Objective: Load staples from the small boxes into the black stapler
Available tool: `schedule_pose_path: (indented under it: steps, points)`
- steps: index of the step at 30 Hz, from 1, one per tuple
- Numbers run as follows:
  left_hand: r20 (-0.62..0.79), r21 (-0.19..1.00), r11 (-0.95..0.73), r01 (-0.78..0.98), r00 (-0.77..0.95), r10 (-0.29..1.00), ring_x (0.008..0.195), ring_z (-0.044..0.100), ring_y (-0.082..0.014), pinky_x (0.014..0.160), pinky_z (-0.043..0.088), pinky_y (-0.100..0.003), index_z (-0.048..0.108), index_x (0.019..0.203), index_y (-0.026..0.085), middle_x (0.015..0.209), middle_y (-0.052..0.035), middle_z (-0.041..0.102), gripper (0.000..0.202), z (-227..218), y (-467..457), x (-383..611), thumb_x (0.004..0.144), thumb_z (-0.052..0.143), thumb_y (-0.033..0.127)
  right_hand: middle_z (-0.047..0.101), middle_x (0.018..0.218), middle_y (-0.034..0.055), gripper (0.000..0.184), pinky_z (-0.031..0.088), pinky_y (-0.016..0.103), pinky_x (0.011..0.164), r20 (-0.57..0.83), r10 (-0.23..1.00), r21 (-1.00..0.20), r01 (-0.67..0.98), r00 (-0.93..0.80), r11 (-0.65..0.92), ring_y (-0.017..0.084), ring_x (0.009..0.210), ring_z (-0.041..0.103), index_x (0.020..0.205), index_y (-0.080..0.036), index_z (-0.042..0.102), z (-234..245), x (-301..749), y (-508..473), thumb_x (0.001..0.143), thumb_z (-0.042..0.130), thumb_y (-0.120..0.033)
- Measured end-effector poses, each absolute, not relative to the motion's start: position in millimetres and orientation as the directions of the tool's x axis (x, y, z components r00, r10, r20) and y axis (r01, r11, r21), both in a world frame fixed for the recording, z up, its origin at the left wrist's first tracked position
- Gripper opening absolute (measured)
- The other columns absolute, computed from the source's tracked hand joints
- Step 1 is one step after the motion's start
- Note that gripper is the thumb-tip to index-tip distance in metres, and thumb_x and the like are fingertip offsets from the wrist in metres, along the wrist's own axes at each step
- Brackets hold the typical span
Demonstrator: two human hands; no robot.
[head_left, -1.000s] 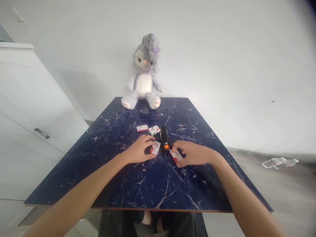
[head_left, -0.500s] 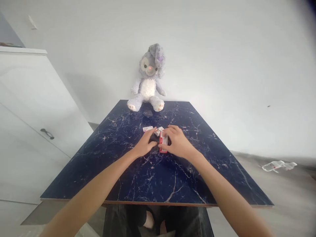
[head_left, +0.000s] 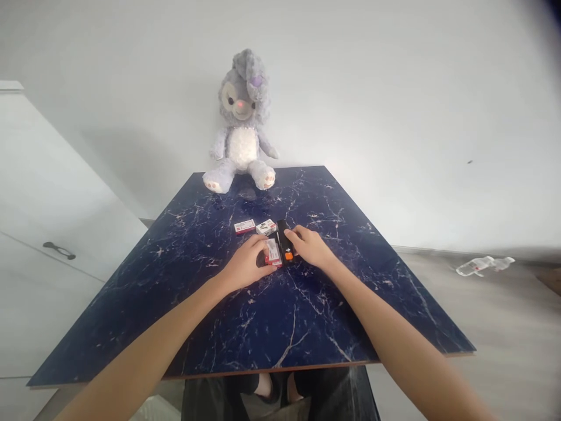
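My left hand (head_left: 250,264) is closed around a small red-and-white box (head_left: 272,252), thumb at its near end and fingers at the far end. Right beside that box lies a black stapler (head_left: 286,238) with an orange patch near its front end. My right hand (head_left: 310,245) grips the stapler from the right, its thumb on top and the other fingers partly hidden. Just beyond my hands are a white box (head_left: 266,227) with a dark printed picture and, to its left, another flat red-and-white box (head_left: 244,226).
A grey-purple plush toy (head_left: 242,123) sits at the back of the dark blue marbled table (head_left: 280,327), against the wall. On the left stands a white cabinet (head_left: 52,193) with a dark handle. Clear plastic packaging (head_left: 477,266) lies on the floor at right.
The red-and-white box passed from my right hand to my left. My right hand has taken hold of the stapler. The camera view has shifted, so the toy and table appear further left.
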State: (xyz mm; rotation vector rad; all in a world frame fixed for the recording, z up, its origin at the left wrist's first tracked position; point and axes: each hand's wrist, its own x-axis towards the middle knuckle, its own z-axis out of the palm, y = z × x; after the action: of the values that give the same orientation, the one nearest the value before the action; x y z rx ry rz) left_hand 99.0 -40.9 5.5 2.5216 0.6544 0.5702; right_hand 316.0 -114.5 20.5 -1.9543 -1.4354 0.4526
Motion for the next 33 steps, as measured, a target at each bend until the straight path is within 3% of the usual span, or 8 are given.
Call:
schedule_pose_path:
  steps: [4, 9, 13, 17, 21, 26, 29, 33]
  points:
    - [0.254, 0.56, -0.768, 0.312, 0.817, 0.518, 0.117, 0.062, -0.0278, 0.097, 0.051, -0.043, 0.055, 0.082, 0.022, 0.137, -0.0045, 0.057, 0.027, 7.8, -39.9, 103.4, 0.082, 0.076, 0.038, 0.061, 0.062, -0.0004, 0.047, 0.034, 0.027, 0.061, 0.148, 0.929, -0.677, 0.719, 0.338, -0.154, 0.016, 0.061, 0.054, 0.064, -0.022, 0.045, 10.4, 307.9, -111.8, 0.098, 0.043, -0.055]
    - [0.262, 0.559, -0.763, 0.326, 0.803, 0.535, 0.115, 0.061, -0.0299, 0.097, 0.05, -0.046, 0.055, 0.084, 0.022, 0.13, -0.0063, 0.062, 0.029, 4.3, -38.4, 107.2, 0.081, 0.078, 0.039, 0.059, 0.057, -0.0001, 0.05, 0.037, 0.027, 0.06, 0.123, 0.924, -0.72, 0.673, 0.363, -0.169, 0.016, 0.058, 0.055, 0.061, -0.022, 0.045, 12.8, 305.9, -115.0, 0.096, 0.044, -0.058]
    - [0.291, 0.511, -0.772, 0.379, 0.768, 0.57, 0.111, 0.059, -0.0341, 0.094, 0.05, -0.05, 0.061, 0.105, 0.023, 0.118, -0.009, 0.067, 0.044, -1.1, -41.4, 112.1, 0.073, 0.085, 0.041, 0.063, 0.059, 0.0007, 0.048, 0.043, 0.026, 0.061, 0.088, 0.928, -0.772, 0.613, 0.363, -0.167, 0.017, 0.06, 0.062, 0.064, -0.022, 0.05, 14.8, 305.9, -116.6, 0.095, 0.048, -0.059]
    - [0.384, 0.444, -0.817, 0.369, 0.745, 0.545, 0.115, 0.057, -0.0348, 0.099, 0.048, -0.051, 0.053, 0.136, 0.024, 0.128, -0.0105, 0.064, 0.069, -0.1, -43.3, 110.0, 0.077, 0.081, 0.045, 0.066, 0.059, -0.0003, 0.045, 0.049, 0.026, 0.058, 0.007, 0.956, -0.841, 0.519, 0.293, -0.153, 0.017, 0.053, 0.064, 0.069, -0.022, 0.052, 14.3, 312.2, -115.6, 0.093, 0.053, -0.06]
    - [0.51, 0.311, -0.88, 0.359, 0.718, 0.473, 0.127, 0.051, -0.032, 0.11, 0.04, -0.051, 0.055, 0.138, 0.022, 0.139, -0.0111, 0.059, 0.042, 3.4, -22.9, 108.7, 0.098, 0.052, 0.033, 0.068, 0.06, 0.0001, 0.044, 0.051, 0.027, 0.056, -0.043, 0.974, -0.87, 0.472, 0.221, -0.145, 0.018, 0.05, 0.066, 0.073, -0.022, 0.053, 12.2, 319.7, -113.0, 0.093, 0.055, -0.061]
    - [0.471, 0.182, -0.9, 0.395, 0.768, 0.433, 0.13, 0.046, -0.0347, 0.11, 0.038, -0.058, 0.068, 0.127, 0.02, 0.125, -0.012, 0.069, 0.041, 1.6, 13.8, 115.1, 0.092, 0.047, 0.015, 0.066, 0.058, -0.0008, 0.045, 0.051, 0.025, 0.054, -0.028, 0.977, -0.855, 0.502, 0.21, -0.132, 0.017, 0.049, 0.066, 0.072, -0.022, 0.049, 12.8, 319.8, -113.1, 0.095, 0.051, -0.061]
    - [0.508, 0.209, -0.856, 0.473, 0.695, 0.508, 0.127, 0.05, -0.033, 0.109, 0.04, -0.055, 0.066, 0.131, 0.019, 0.119, -0.0123, 0.071, 0.044, -1.2, 22.7, 108.0, 0.09, 0.05, 0.016, 0.066, 0.059, -0.0006, 0.044, 0.05, 0.025, 0.053, -0.031, 0.98, -0.846, 0.517, 0.199, -0.132, 0.017, 0.049, 0.066, 0.074, -0.022, 0.05, 14.8, 319.0, -114.3, 0.097, 0.05, -0.06]
    - [0.433, 0.251, -0.747, 0.616, 0.619, 0.656, 0.136, 0.045, -0.0368, 0.113, 0.036, -0.059, 0.066, 0.132, 0.019, 0.145, -0.0124, 0.058, 0.047, -0.8, 34.2, 83.2, 0.087, 0.053, 0.021, 0.068, 0.062, -0.0003, 0.045, 0.049, 0.026, 0.052, -0.016, 0.983, -0.831, 0.544, 0.183, -0.115, 0.017, 0.049, 0.066, 0.075, -0.023, 0.05, 14.9, 320.2, -114.8, 0.097, 0.048, -0.061]
